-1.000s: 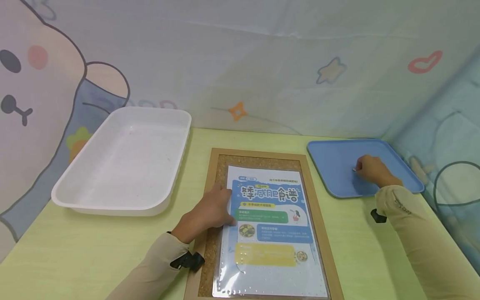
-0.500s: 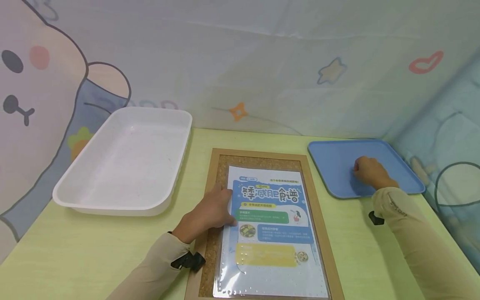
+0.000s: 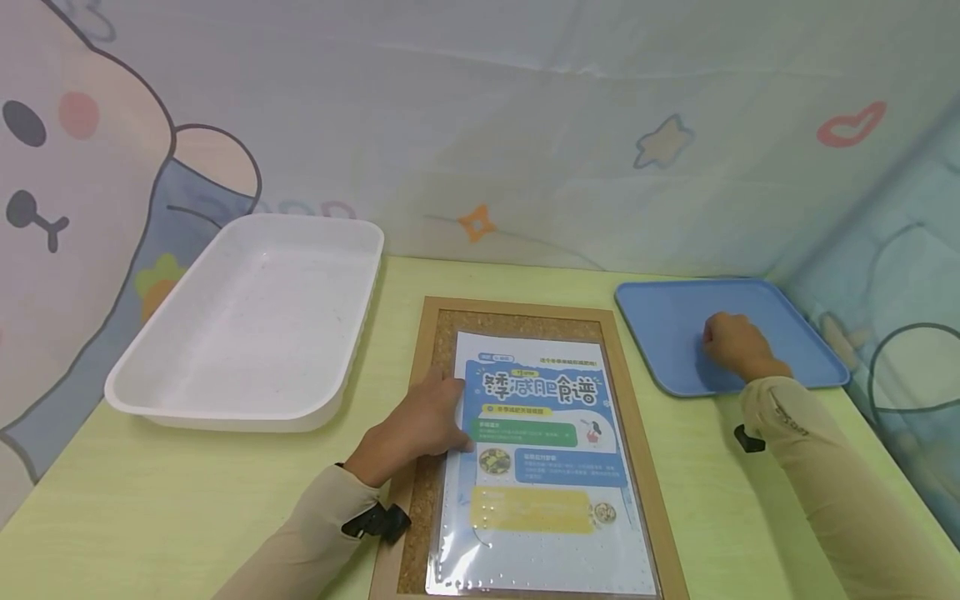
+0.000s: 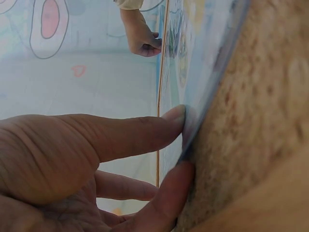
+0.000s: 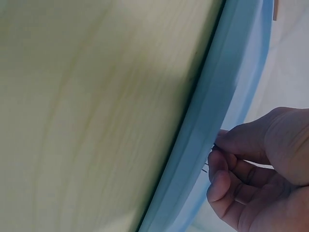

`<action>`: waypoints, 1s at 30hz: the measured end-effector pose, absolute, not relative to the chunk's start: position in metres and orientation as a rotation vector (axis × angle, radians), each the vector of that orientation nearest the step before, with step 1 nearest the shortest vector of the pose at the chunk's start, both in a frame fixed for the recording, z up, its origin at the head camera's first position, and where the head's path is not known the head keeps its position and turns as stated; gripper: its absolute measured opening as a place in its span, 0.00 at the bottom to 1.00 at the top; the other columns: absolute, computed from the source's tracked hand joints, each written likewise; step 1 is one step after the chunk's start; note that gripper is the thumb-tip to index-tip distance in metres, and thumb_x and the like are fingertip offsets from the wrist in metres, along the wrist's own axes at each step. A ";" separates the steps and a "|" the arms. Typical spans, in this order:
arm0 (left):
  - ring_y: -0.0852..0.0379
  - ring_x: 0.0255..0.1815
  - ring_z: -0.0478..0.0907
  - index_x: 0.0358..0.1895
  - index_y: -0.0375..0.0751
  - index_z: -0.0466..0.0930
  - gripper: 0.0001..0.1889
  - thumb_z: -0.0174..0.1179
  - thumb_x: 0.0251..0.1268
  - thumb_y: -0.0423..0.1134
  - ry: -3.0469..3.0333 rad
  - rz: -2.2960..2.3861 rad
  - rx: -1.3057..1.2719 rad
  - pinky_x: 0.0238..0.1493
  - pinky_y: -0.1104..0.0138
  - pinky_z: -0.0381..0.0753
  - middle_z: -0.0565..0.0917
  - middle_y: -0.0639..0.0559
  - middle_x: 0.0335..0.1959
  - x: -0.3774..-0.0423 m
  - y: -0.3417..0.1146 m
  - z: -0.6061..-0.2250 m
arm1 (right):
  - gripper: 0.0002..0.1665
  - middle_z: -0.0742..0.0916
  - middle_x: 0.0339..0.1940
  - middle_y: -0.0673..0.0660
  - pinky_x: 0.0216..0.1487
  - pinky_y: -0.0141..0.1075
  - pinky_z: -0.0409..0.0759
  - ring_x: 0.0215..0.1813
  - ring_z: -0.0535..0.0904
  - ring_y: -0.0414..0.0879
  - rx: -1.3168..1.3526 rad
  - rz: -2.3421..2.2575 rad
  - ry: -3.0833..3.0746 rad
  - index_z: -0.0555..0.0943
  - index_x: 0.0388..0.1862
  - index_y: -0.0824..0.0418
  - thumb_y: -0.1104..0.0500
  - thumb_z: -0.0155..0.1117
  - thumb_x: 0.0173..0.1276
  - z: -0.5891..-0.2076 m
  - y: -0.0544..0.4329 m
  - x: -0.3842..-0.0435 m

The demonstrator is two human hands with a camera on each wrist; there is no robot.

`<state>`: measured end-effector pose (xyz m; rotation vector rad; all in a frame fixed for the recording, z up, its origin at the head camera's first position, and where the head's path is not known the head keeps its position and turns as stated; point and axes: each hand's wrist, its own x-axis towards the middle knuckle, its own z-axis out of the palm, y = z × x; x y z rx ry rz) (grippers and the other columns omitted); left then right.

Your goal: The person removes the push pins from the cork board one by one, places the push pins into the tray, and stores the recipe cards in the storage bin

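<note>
A printed poster (image 3: 551,467) in a clear plastic sleeve lies on a wood-framed corkboard (image 3: 517,321). Thumb and index finger of my left hand (image 3: 420,421) rest spread along the sleeve's left edge, where it meets the cork in the left wrist view. Over the blue tray (image 3: 667,312) at right is my right hand (image 3: 738,343), its fingers curled. Seen in the right wrist view, that hand pinches something very small between thumb and fingertips. A thin dark pin (image 5: 204,170) shows its point beside the fingertips; the rest is hidden by the fingers.
A deep white basin (image 3: 247,325) stands at the left on the pale yellow-green table (image 3: 300,492). Behind everything hangs a fabric backdrop (image 3: 487,125) with cartoon prints, which also runs along the right side.
My right hand has moved slightly left over the tray and turned, so the small pale thing seen earlier at its fingertips is hidden in the head view. The left hand keeps its place.
</note>
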<state>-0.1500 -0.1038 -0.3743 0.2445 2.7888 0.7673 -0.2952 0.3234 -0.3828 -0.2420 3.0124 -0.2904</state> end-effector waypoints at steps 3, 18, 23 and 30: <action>0.49 0.40 0.73 0.59 0.29 0.77 0.37 0.81 0.41 0.35 2.787 0.766 0.245 0.34 0.64 0.80 0.72 0.40 0.47 -0.150 -0.103 -0.374 | 0.13 0.73 0.18 0.55 0.25 0.40 0.65 0.24 0.67 0.49 -0.249 -0.287 3.012 0.72 0.18 0.62 0.71 0.48 0.62 -0.383 0.323 -0.294; 0.48 0.45 0.75 0.62 0.29 0.75 0.34 0.76 0.49 0.32 2.776 0.846 0.265 0.35 0.63 0.79 0.75 0.38 0.53 -0.152 -0.112 -0.379 | 0.09 0.83 0.29 0.68 0.35 0.53 0.77 0.31 0.78 0.60 -0.273 -0.258 3.039 0.79 0.29 0.73 0.72 0.50 0.61 -0.392 0.323 -0.295; 0.47 0.45 0.79 0.71 0.31 0.66 0.34 0.65 0.59 0.25 2.703 1.099 0.237 0.35 0.62 0.82 0.73 0.34 0.63 -0.154 -0.122 -0.376 | 0.09 0.84 0.29 0.69 0.36 0.55 0.78 0.32 0.80 0.63 -0.271 -0.243 3.061 0.79 0.29 0.72 0.72 0.50 0.59 -0.390 0.320 -0.295; 0.55 0.26 0.76 0.72 0.41 0.67 0.35 0.48 0.59 0.17 2.536 1.487 0.302 0.18 0.69 0.74 0.71 0.34 0.58 -0.156 -0.147 -0.362 | 0.10 0.80 0.24 0.64 0.30 0.48 0.74 0.28 0.75 0.57 -0.246 -0.257 3.044 0.76 0.25 0.69 0.72 0.48 0.62 -0.389 0.314 -0.292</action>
